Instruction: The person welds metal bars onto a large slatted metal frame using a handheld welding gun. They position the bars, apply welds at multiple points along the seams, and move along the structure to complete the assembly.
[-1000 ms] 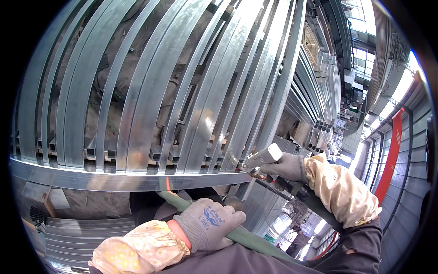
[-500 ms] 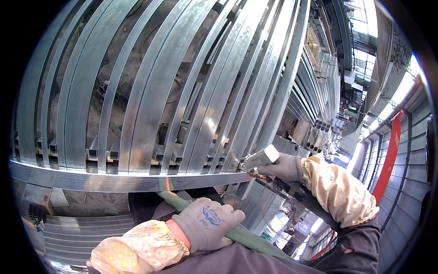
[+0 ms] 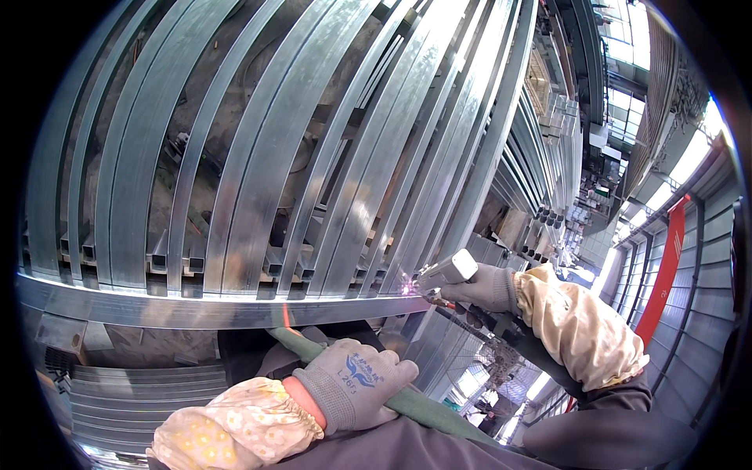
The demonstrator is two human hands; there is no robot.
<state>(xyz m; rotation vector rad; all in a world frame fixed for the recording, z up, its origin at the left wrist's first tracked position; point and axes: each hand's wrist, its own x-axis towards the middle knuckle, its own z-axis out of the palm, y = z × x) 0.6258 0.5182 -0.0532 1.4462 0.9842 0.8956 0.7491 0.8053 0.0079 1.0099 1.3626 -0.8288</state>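
My right hand (image 3: pixel 489 288), in a grey glove, is closed round a handheld welding gun (image 3: pixel 448 269) with a white body. Its tip meets the joint where long galvanized steel tubes (image 3: pixel 258 180) butt against a steel cross tube (image 3: pixel 157 310). A small pinkish-white weld spark (image 3: pixel 408 287) glows there. Lower down, my left hand (image 3: pixel 359 384), gloved in grey too, is wrapped round a green-sleeved hose (image 3: pixel 439 415) lying across my lap. An orange mark (image 3: pixel 287 316) shows on the cross tube just above the hose's end.
Short square tubes (image 3: pixel 159 258) lie beneath the long ones. More steel profiles are stacked at the lower left (image 3: pixel 145 407) and at the right (image 3: pixel 540 157). A red beam (image 3: pixel 664 270) stands before the ribbed wall. Something dark and blurred (image 3: pixel 611 439) is at the lower right.
The glow at the welding gun's tip has grown into a bright pinkish spark. A dark blurred shape has appeared at the lower right. Both hands stay almost where they were.
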